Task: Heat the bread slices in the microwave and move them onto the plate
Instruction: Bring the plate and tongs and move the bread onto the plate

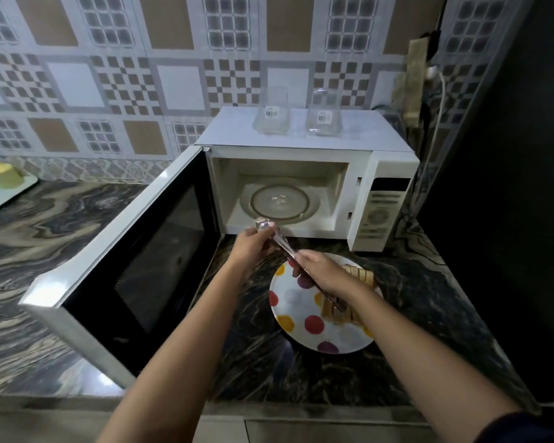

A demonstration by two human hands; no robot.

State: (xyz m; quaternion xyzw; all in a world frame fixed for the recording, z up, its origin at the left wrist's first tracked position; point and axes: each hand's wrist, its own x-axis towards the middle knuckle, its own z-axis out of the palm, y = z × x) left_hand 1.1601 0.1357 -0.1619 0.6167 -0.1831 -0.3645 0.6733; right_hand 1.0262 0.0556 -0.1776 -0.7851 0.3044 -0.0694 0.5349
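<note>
Scene: a person works metal tongs (pixel 288 251) with both hands before the open microwave (pixel 301 187), its glass turntable (pixel 280 199) bare.
Left hand (pixel 253 243): fingers wrapped around the tongs' hinge end, just in front of the microwave.
Right hand (pixel 317 270): fingers pinching the tongs' arms together, in front of the microwave.
Bread slices (pixel 343 310): on the polka-dot plate (pixel 301 318), which sits on the table in front of the microwave; the tong tips meet one slice.
Advice: squeeze gently, lift level, clear the microwave's sill.
</note>
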